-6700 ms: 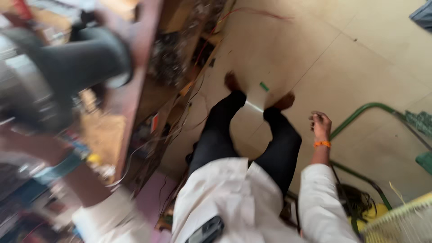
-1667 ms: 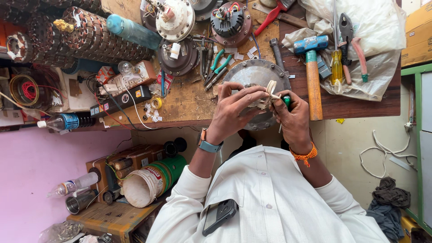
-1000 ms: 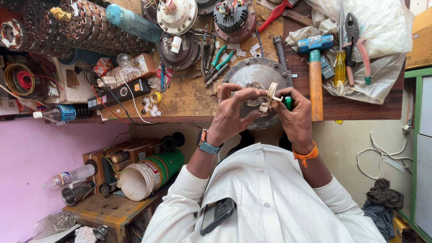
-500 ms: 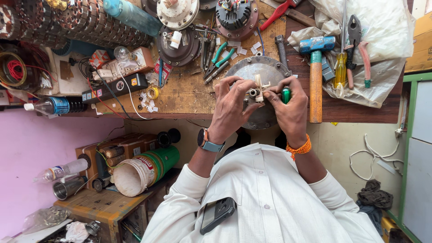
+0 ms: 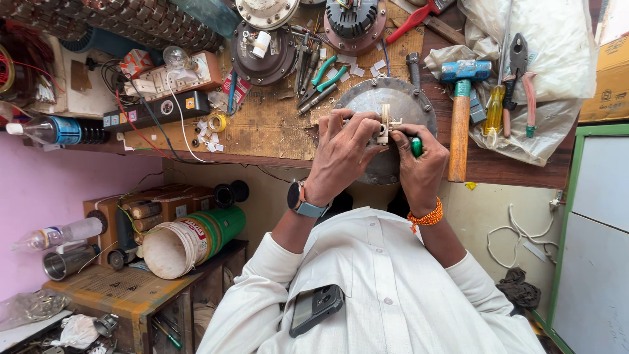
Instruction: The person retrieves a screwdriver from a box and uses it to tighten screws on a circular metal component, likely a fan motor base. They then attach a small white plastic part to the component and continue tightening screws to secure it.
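The left hand (image 5: 344,154) pinches the small white terminal block (image 5: 383,128); the right hand (image 5: 422,164) grips a green-handled screwdriver (image 5: 417,145); keep the block steady over the round metal cover (image 5: 393,108).

Wooden workbench (image 5: 275,134) | round grey metal cover (image 5: 393,105) at its near edge | blue-headed hammer (image 5: 458,111) just right of the cover, handle reaching the near edge | green-handled pliers (image 5: 321,78) left of the cover | black power strip (image 5: 157,111) toward the left end | plastic bag (image 5: 557,65) at the right end
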### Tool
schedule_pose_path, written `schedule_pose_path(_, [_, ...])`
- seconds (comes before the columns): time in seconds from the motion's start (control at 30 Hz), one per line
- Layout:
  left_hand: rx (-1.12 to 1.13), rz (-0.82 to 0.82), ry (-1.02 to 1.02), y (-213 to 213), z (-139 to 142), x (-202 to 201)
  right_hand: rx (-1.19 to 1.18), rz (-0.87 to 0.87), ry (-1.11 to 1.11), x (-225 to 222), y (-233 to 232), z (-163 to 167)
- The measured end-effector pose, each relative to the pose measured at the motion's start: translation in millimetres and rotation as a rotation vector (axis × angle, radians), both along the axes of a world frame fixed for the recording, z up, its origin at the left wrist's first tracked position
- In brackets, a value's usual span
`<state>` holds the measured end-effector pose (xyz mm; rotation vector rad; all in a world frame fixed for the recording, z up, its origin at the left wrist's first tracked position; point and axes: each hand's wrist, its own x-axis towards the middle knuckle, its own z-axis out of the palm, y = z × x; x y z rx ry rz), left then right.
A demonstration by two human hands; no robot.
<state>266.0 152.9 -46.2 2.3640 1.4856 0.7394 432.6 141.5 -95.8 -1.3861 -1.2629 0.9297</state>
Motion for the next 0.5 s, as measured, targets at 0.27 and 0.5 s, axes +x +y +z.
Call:
schedule_pose_path(0.27, [-0.001,-0.006,-0.045,0.9,-3.2,-1.6,0.091,0.018,-0.053,0.0,-2.4,4.0])
schedule_pose_path(0.5, [-0.038,-0.017,-0.196,3.5,-16.3,-5.7,0.202,-0.003,-0.139,-4.1,-2.7,0.6])
